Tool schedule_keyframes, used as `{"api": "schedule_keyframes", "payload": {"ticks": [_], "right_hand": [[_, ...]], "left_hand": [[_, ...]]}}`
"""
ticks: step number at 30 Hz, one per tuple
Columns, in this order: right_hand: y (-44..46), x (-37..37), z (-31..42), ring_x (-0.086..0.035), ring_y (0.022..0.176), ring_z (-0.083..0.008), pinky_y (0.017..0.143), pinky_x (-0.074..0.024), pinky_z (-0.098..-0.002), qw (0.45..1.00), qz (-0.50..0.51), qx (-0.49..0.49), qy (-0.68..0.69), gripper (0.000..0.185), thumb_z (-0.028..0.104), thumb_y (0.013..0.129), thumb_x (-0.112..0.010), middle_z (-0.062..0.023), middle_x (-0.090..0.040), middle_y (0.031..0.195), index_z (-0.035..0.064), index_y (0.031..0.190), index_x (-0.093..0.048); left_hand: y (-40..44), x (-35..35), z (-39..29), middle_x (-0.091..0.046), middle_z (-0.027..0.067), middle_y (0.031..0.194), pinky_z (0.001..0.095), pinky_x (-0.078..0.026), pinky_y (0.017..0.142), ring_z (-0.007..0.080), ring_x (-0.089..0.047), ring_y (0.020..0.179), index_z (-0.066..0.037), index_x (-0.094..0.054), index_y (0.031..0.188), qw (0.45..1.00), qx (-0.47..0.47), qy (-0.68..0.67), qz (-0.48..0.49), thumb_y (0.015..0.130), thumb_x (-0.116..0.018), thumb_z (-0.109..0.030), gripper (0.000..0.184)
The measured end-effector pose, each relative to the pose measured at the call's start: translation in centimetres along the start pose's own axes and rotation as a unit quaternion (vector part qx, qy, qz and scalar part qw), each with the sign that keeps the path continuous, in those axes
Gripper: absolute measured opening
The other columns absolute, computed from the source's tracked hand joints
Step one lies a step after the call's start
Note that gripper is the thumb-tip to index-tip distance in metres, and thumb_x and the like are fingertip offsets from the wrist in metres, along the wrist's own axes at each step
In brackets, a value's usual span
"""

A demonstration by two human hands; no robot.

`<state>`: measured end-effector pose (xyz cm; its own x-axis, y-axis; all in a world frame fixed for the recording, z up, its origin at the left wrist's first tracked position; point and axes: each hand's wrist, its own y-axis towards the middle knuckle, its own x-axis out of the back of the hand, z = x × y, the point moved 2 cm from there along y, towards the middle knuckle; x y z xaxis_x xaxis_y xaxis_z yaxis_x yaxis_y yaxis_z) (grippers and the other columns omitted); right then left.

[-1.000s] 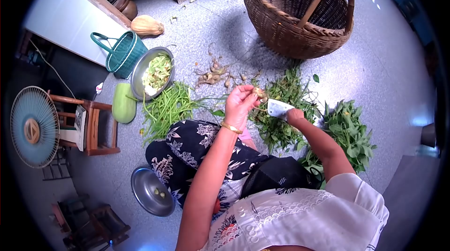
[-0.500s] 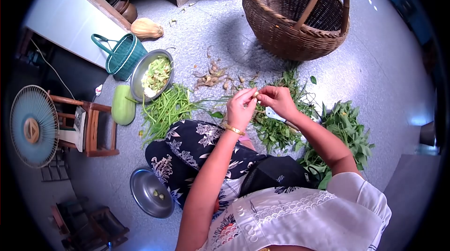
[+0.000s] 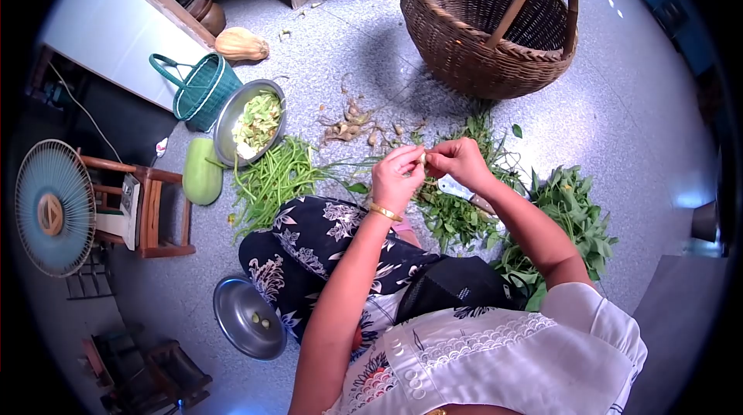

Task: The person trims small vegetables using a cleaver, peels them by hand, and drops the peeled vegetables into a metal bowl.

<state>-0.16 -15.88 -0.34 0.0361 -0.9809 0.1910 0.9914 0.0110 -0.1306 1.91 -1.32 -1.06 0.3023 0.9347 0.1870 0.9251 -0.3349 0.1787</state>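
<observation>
My left hand [image 3: 395,181], with a gold bangle at the wrist, pinches a small pale bulb [image 3: 422,159] between thumb and fingers. Fingertips of my right hand [image 3: 458,162] are closed on the same bulb from the other side. Below my right hand a knife [image 3: 453,187] lies on cut greens [image 3: 445,221], its handle partly under my forearm. Just beyond my hands, brown dry-skinned bulbs [image 3: 352,125] with withered stalks lie on the floor. A metal bowl [image 3: 232,334] by my knee holds a few small pale-green pieces.
A large wicker basket [image 3: 472,66] stands ahead. Long green beans [image 3: 275,175], a pale green gourd [image 3: 203,171], a bowl of trimmed vegetables [image 3: 224,132], a teal basket [image 3: 209,90] and a tan squash [image 3: 241,44] are at left. Leafy greens [image 3: 569,210] lie right; a fan [image 3: 54,210] stands far left.
Both hands stay together on the small bulb, with slight finger movement. My right hand has shifted a little upward, and more of the knife handle shows.
</observation>
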Motion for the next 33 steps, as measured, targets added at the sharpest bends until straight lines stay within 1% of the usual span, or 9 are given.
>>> {"api": "schedule_keyframes", "payload": {"ticks": [6,12,14,18,22,24,27,29,33], "right_hand": [[-0.1,0.3,-0.3,-0.054,0.049,-0.0086,0.046,-0.0445,-0.0209,0.996,0.036,-0.024,0.073,0.015,0.009,0.076,-0.053,-0.0052,-0.057,0.055,-0.0025,0.069,-0.061],[-0.1,0.3,-0.5,-0.053,0.048,-0.0079,0.044,-0.0428,-0.0208,0.997,0.003,-0.034,0.069,0.015,0.008,0.075,-0.052,-0.0047,-0.056,0.054,-0.0014,0.065,-0.059],[0.0,0.4,-0.7,-0.051,0.047,-0.0074,0.044,-0.0419,-0.0206,0.995,0.004,-0.038,0.094,0.015,0.009,0.075,-0.052,-0.0040,-0.055,0.054,-0.0009,0.064,-0.058],[0.1,0.5,-0.5,-0.047,0.045,-0.0061,0.043,-0.0396,-0.0205,0.978,0.006,-0.048,0.201,0.014,0.008,0.074,-0.052,-0.0023,-0.053,0.053,0.0002,0.063,-0.057],[-0.2,0.2,0.3,-0.047,0.045,-0.0061,0.044,-0.0388,-0.0207,0.985,-0.012,-0.019,0.173,0.014,0.009,0.073,-0.053,-0.0025,-0.053,0.052,-0.0002,0.063,-0.057],[-0.3,0.1,0.6,-0.048,0.046,-0.0060,0.044,-0.0381,-0.0207,0.996,-0.072,0.044,-0.020,0.014,0.010,0.073,-0.054,-0.0026,-0.053,0.051,-0.0004,0.064,-0.057],[-0.6,-0.1,1.7,-0.048,0.046,-0.0057,0.044,-0.0379,-0.0210,0.986,-0.088,0.082,-0.114,0.013,0.010,0.072,-0.054,-0.0023,-0.053,0.050,-0.0010,0.065,-0.057],[-0.3,-0.1,1.3,-0.049,0.047,-0.0056,0.044,-0.0387,-0.0210,0.988,-0.085,0.090,-0.095,0.012,0.009,0.071,-0.054,-0.0020,-0.053,0.051,-0.0011,0.066,-0.057],[0.3,0.5,0.5,-0.050,0.047,-0.0058,0.044,-0.0403,-0.0194,0.996,-0.051,0.042,0.056,0.014,0.011,0.075,-0.053,-0.0014,-0.054,0.057,0.0000,0.067,-0.055]], "left_hand": [[0.0,-0.1,0.3,-0.056,0.0089,0.097,0.0220,-0.048,0.070,0.0126,-0.056,0.083,0.001,-0.060,0.093,0.999,0.020,-0.041,0.026,0.067,-0.057,0.004,0.026],[0.1,-0.4,1.4,-0.055,0.0097,0.097,0.0217,-0.047,0.071,0.0124,-0.055,0.083,0.003,-0.058,0.095,0.996,0.048,-0.069,0.032,0.069,-0.056,0.006,0.027],[0.1,-0.6,1.8,-0.056,0.0098,0.094,0.0226,-0.047,0.073,0.0125,-0.055,0.084,0.005,-0.055,0.099,0.967,0.112,-0.220,0.059,0.070,-0.056,0.006,0.028],[0.4,-0.3,1.6,-0.057,0.0094,0.092,0.0229,-0.047,0.072,0.0126,-0.056,0.082,0.005,-0.053,0.100,0.943,0.153,-0.291,0.055,0.072,-0.055,0.006,0.029],[0.6,-0.2,1.0,-0.058,0.0080,0.088,0.0213,-0.047,0.066,0.0117,-0.056,0.076,0.003,-0.052,0.101,0.926,0.187,-0.323,0.060,0.073,-0.059,0.001,0.030],[0.5,-0.2,1.3,-0.058,0.0077,0.087,0.0208,-0.047,0.064,0.0110,-0.056,0.074,0.003,-0.052,0.102,0.928,0.196,-0.311,0.056,0.073,-0.060,-0.002,0.031],[0.5,-0.2,2.4,-0.058,0.0071,0.086,0.0207,-0.047,0.062,0.0100,-0.056,0.073,0.002,-0.050,0.103,0.941,0.160,-0.290,0.069,0.073,-0.061,-0.006,0.032],[0.5,-0.1,2.0,-0.058,0.0067,0.086,0.0209,-0.047,0.062,0.0104,-0.056,0.073,0.002,-0.050,0.102,0.940,0.147,-0.302,0.066,0.075,-0.060,-0.008,0.030],[0.6,0.2,1.1,-0.058,0.0077,0.089,0.0217,-0.048,0.065,0.0134,-0.057,0.076,0.003,-0.048,0.105,0.942,0.161,-0.287,0.066,0.078,-0.057,-0.009,0.031]]}}
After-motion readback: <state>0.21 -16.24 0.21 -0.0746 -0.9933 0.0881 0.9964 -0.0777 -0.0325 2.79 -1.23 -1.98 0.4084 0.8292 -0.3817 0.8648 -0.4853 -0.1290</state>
